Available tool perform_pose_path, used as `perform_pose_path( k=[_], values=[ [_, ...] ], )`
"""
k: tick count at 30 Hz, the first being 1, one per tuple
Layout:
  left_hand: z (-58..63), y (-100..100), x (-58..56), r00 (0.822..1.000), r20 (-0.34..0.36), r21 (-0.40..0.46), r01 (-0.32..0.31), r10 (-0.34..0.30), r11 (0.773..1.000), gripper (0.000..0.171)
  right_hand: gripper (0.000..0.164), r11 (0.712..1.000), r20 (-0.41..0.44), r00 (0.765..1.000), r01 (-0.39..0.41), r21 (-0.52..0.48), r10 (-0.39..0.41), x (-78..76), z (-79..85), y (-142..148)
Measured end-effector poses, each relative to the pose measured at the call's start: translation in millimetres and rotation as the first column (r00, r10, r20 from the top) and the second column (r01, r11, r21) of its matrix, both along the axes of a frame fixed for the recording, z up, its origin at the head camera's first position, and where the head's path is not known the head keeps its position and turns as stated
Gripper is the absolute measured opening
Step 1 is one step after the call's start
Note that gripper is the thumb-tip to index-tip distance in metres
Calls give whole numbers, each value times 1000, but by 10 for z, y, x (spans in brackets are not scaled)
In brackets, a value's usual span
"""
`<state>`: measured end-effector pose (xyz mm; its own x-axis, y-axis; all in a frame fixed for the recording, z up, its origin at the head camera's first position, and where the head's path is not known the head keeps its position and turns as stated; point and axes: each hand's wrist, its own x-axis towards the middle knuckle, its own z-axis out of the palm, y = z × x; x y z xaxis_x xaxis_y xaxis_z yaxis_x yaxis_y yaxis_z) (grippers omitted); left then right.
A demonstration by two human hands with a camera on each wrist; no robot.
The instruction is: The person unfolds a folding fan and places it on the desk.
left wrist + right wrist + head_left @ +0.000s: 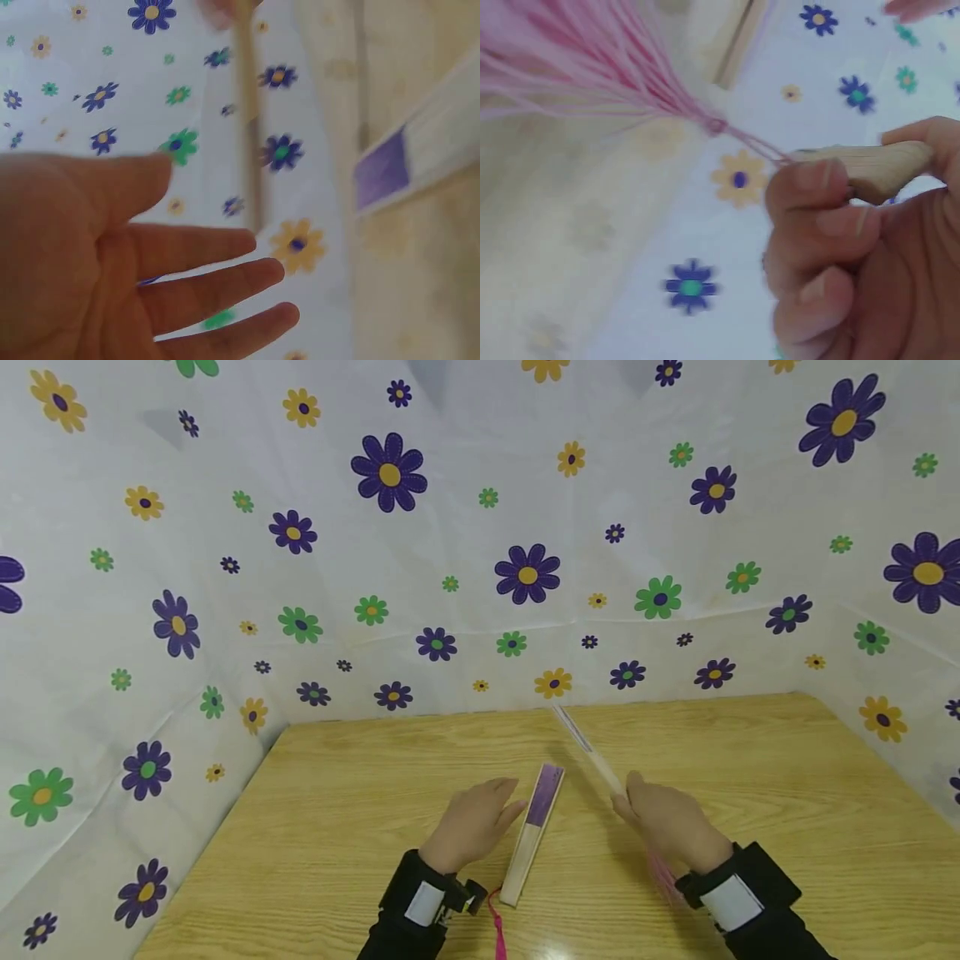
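Observation:
A closed folding fan point(525, 850) lies on the table, pale wood below and purple toward its far end, with a magenta tassel point(499, 935) at its near end. Just left of this fan hovers my left hand point(474, 825), its fingers straight and apart in the left wrist view, holding nothing. My right hand point(675, 827) grips a second closed folding fan point(602, 768) by its wooden base. That fan is raised at a slant, far end pointing up and left. From its base point(870, 169) hangs a pink tassel point(607, 52), spread out in the right wrist view.
Both fans are over a wood-grain table point(315, 860). A white cloth point(450, 543) printed with purple, green and yellow flowers hangs behind the table and along its left and right sides. Black bands with small devices point(738, 893) sit on both wrists.

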<state>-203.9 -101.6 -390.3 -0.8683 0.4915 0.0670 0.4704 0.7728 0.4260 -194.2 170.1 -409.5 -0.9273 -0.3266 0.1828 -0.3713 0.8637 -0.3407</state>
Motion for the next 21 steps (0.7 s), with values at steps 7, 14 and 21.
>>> perform_pose_path(
  k=[7,14,21],
  values=[
    [-168,102,-111,944,290,467,2,-155,884,51,30,982,-512,855,19,188,81,251,30,-402],
    [-138,68,-157,881,445,663,-207,-157,720,51,37,967,-569,818,71,245,84,341,76,-679],
    [-146,105,-133,883,439,632,-173,-165,755,45,27,982,-77,996,-48,-182,34,234,238,-628]
  ],
)
